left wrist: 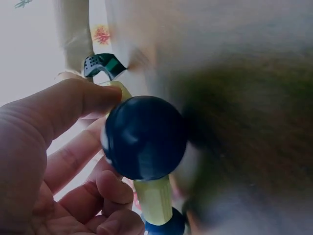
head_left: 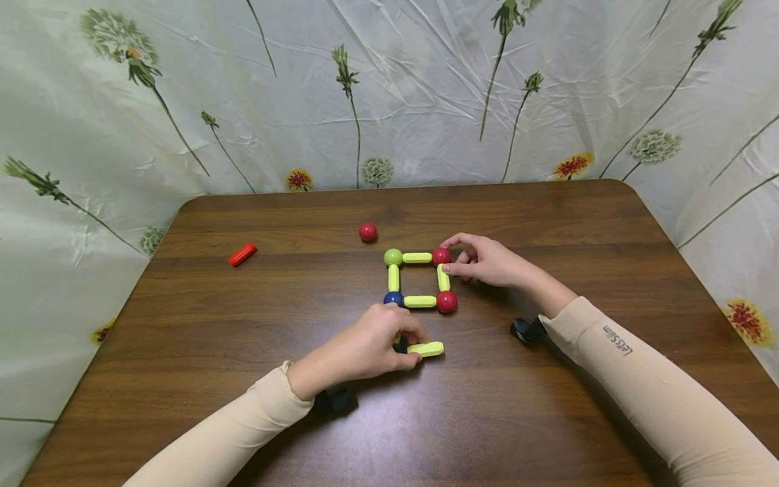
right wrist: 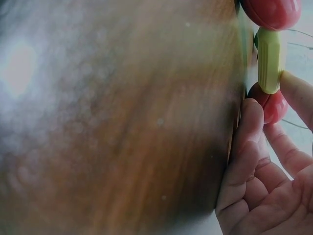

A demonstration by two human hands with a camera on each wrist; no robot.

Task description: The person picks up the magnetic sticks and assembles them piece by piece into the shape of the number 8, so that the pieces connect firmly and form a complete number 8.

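Yellow-green sticks join a green ball [head_left: 393, 257], a far red ball [head_left: 441, 257], a near red ball [head_left: 447, 302] and a blue ball [head_left: 392, 298] into a flat square on the table. With thumb and fingers my left hand [head_left: 371, 341] pinches a yellow-green stick [head_left: 431, 349] at the square's near side. That stick meets a second blue ball [left wrist: 146, 138], mostly hidden by the hand in the head view. Another stick [left wrist: 154, 201] links the two blue balls. My right hand [head_left: 489, 262] holds the far red ball between finger and thumb, the thumb touching the right-hand stick [head_left: 443, 279].
A loose red ball [head_left: 368, 232] lies beyond the square. Far to the left is a red stick [head_left: 242, 255]. The brown wooden table [head_left: 292, 291] ends at a floral cloth [head_left: 420, 101] behind it. Dark devices sit under both wrists.
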